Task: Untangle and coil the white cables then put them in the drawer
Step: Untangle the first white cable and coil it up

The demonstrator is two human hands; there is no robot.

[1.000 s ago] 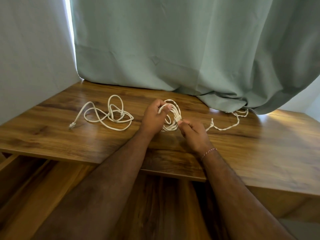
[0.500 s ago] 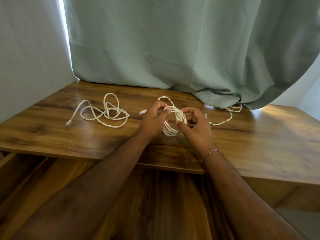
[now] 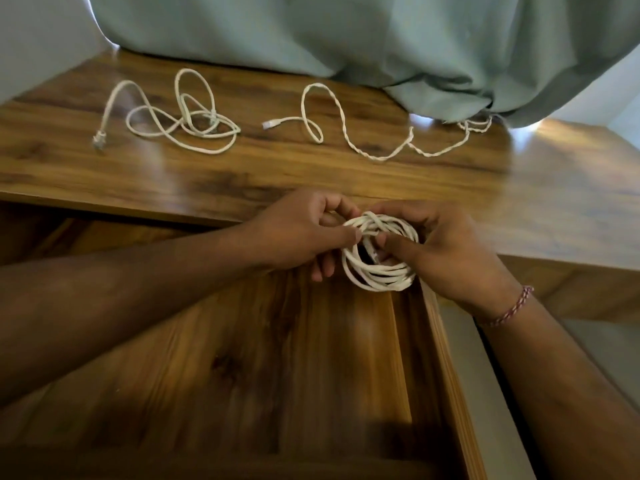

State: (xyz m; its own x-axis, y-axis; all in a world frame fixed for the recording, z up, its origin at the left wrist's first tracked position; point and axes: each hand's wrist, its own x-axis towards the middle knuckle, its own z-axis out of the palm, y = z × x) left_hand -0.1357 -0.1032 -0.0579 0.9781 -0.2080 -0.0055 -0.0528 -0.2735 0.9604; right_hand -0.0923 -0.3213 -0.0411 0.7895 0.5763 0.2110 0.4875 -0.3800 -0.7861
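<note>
- A moment ago I was winding the white cord up on the brown wooden tabletop (image 3: 242, 174). Now my hands have pulled back toward me, and the round white coiled cable (image 3: 379, 252) hangs over the open wooden drawer (image 3: 259, 358).
- I think this means the winding of this one is nearly done, and the next thing is to lay it down in the drawer.
- My left hand (image 3: 298, 233) has a pinching grip: the thumb and fingers curl round the left side of the coil, near its top.
- My right hand (image 3: 440, 247) grips the right side. Its fingers curl round the loops and the thumb pokes into the middle, where I think the plug end sits.
- Both grips are pressed tight on the coil, not spread.
- The coil is in the air, just in front of the tabletop edge, not yet touching the drawer floor.
- Two more cords are not done. A loose white cable with a clear plug (image 3: 173, 119) lies in messy loops on the left of the tabletop.
- A twisted white cable (image 3: 363, 133) lies to its right, and its far end goes under the pale green curtain (image 3: 381, 36).
- If I let go too early, the loops may spring open.
</note>
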